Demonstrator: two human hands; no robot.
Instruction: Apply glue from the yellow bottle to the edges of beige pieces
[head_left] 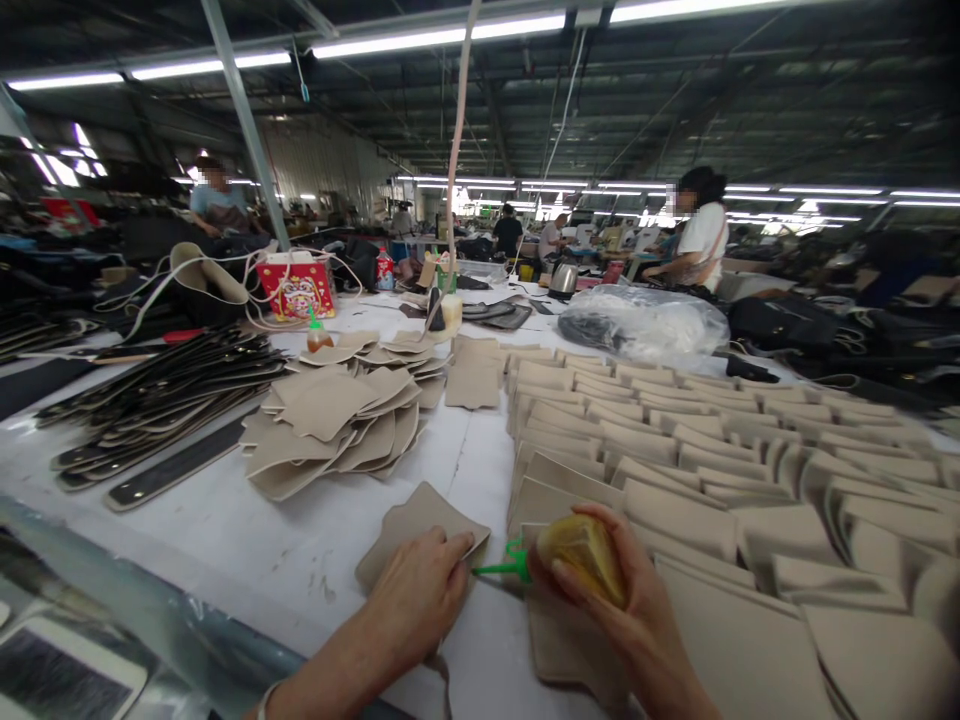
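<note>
Right hand [626, 610] clenching its fingers around a yellow squeeze bottle [585, 553], green nozzle [501, 568] pointing at the near edge of a beige cut piece [411, 518], left hand [420, 598] pressing that piece onto the white worktop [476, 455], fingers lying flat and released, rows of overlapping beige pieces [712, 450] lying just to the right.

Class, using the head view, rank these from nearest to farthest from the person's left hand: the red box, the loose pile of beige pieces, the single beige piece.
1. Single beige piece: under the left hand, touching it.
2. Loose pile of beige pieces: ahead, to the left.
3. Red box: far back, left.
</note>
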